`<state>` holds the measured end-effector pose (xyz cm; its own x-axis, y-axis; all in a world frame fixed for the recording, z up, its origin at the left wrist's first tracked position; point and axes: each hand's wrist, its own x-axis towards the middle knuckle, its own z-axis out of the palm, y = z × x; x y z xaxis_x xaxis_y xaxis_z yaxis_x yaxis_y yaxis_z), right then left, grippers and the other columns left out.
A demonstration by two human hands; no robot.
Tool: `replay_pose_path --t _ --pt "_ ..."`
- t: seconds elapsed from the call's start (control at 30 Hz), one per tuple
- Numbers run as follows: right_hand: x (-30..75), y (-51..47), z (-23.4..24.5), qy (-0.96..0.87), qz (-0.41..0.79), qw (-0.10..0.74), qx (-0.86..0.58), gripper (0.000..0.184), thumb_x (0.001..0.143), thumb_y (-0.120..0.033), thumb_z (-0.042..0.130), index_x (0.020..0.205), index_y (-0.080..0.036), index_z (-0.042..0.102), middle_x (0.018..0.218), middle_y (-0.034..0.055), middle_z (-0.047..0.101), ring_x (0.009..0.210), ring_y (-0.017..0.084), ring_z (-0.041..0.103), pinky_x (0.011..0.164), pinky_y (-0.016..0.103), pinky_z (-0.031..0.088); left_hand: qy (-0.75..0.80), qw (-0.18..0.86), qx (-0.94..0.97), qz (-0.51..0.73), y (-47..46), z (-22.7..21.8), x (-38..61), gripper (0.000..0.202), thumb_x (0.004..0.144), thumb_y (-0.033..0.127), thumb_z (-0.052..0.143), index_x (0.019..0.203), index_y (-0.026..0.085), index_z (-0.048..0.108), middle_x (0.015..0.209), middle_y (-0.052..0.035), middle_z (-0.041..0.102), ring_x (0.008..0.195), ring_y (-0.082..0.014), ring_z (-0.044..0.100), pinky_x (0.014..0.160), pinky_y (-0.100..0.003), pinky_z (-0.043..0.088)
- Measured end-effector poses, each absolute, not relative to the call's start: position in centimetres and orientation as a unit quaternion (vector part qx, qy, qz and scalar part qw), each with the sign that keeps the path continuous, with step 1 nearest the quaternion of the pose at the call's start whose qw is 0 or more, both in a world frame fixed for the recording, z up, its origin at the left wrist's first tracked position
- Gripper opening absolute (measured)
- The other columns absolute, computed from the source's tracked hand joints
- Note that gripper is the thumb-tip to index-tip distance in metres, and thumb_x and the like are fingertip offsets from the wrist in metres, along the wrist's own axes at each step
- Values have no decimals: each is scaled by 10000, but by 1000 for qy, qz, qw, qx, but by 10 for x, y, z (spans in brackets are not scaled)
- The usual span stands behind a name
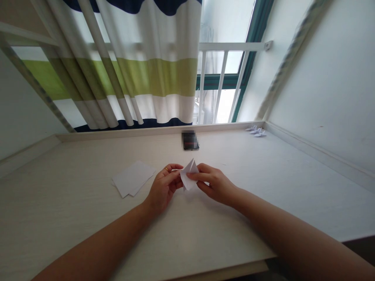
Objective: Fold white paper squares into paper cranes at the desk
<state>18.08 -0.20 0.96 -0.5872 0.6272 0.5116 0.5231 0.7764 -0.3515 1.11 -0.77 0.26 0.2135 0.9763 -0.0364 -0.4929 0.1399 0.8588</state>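
A small piece of folded white paper (190,173) is held up above the desk, between my two hands. My left hand (165,185) pinches its left edge; a ring shows on one finger. From the other side my right hand (215,181) grips the paper, with a finger lying across its front face. The paper has a pointed top with a crease running down from it. To the left of my left hand, a few flat white paper sheets (133,178) lie overlapping on the desk.
The white desk (73,218) has a raised back edge. A dark, phone-like object (190,140), partly pixelated, lies beyond my hands. Several small folded paper pieces (257,131) sit in the far right corner. Behind stand a striped curtain (158,76) and a white railing (231,47).
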Motion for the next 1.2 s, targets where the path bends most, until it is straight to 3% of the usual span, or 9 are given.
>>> replay_pose_path --t 0.2,0.8,1.2 --pt "182 -1 11 -880 103 349 -304 280 763 -97 448 969 -178 620 815 62 554 696 123 528 630 245 437 326 678 384 536 -6 0 10 189 669 226 641 809 124 564 693 -11 591 611 -94 559 588 -222 473" --pt "183 1 7 -893 91 333 -290 255 767 -97 446 933 -168 626 746 42 523 632 105 498 585 224 419 368 668 402 506 -4 -1 11 224 628 200 679 817 116 593 695 -22 654 593 -94 591 584 -215 485" --pt "181 -2 11 -898 129 323 -270 301 739 -50 418 898 -186 633 722 31 512 623 105 488 568 220 416 403 652 429 478 -4 -1 9 266 587 252 697 795 96 635 706 -62 670 627 -143 608 640 -286 490"
